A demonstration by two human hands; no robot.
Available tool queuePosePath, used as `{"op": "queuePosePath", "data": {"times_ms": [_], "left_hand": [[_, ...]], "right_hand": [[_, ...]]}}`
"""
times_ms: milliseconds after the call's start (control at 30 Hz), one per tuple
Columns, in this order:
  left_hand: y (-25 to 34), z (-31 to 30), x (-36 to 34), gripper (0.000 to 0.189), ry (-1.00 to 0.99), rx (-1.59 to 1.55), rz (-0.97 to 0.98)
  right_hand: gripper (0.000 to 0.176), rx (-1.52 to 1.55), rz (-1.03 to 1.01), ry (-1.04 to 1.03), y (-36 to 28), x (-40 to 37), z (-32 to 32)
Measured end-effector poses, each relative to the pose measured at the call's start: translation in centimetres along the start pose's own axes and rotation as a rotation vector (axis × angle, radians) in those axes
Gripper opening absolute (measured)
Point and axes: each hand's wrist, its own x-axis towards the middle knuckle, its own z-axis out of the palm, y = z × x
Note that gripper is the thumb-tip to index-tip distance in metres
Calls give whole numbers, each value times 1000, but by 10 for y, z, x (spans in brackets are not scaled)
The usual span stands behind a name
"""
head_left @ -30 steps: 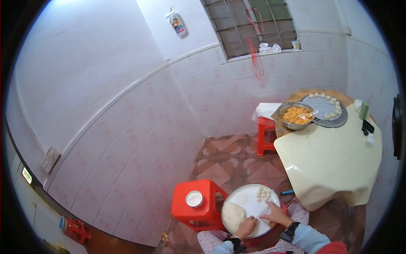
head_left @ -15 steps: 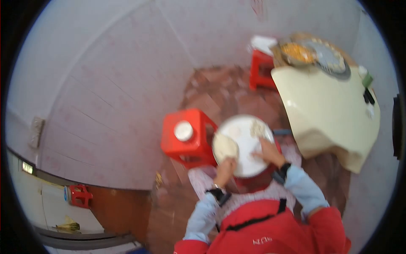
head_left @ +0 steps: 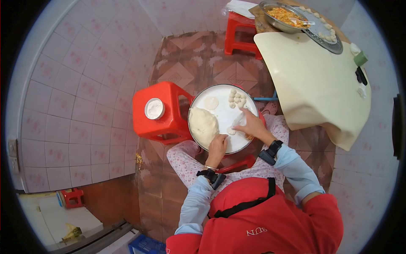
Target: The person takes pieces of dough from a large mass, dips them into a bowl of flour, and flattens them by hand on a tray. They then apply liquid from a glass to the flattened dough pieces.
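Observation:
A round white tray (head_left: 249, 144) stands low in front of me. On its left side lies a large lump of dough (head_left: 204, 127), with a flat dough round (head_left: 211, 103) above it and several small dough balls (head_left: 237, 98) at the upper right. My left hand (head_left: 218, 148) is closed at the lower right edge of the lump; what its fingers hold, if anything, is hidden. My right hand (head_left: 252, 126) has its fingers apart, over the right part of the tray. Near its thumb lies a small dough piece (head_left: 231, 131), and a clear plastic piece (head_left: 240, 119) is beside its fingers.
A red stool (head_left: 144, 95) with a bowl of white powder (head_left: 154, 109) stands left of the tray. At the right is a table with a cream cover (head_left: 317, 80), a metal bowl of filling (head_left: 287, 17) and a tray of dumplings (head_left: 334, 44). Another red stool (head_left: 230, 36) is behind.
The view has shifted, so the tray, stool and table appear higher and further left, and the picture is sharper. My right hand has moved closer to my left hand over the tray.

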Motion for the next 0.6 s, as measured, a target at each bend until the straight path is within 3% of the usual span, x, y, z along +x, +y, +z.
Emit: {"op": "queuePosePath", "data": {"times_ms": [67, 100, 167, 300, 433, 500, 600], "left_hand": [[-4, 2, 0, 17, 27, -28, -17], [-3, 1, 0, 18, 57, -56, -32], [-2, -3, -1, 20, 93, -84, -91], [0, -10, 2, 24, 262, -318, -209], [19, -17, 16, 28, 189, -469, -201], [7, -7, 26, 33, 93, -422, -177], [0, -13, 52, 36, -16, -380, -282]], "right_hand": [[94, -114, -180, -2, -2, -1, 13], [94, -112, -177, -5, -8, -1, 15], [94, -238, -338, -117, -18, -2, 17], [96, -431, -612, -48, -25, -3, 25], [98, -456, -578, -76, -29, 3, 29], [99, -448, -445, -300, -27, 18, 30], [98, -322, -441, -372, -25, 40, 21]]}}
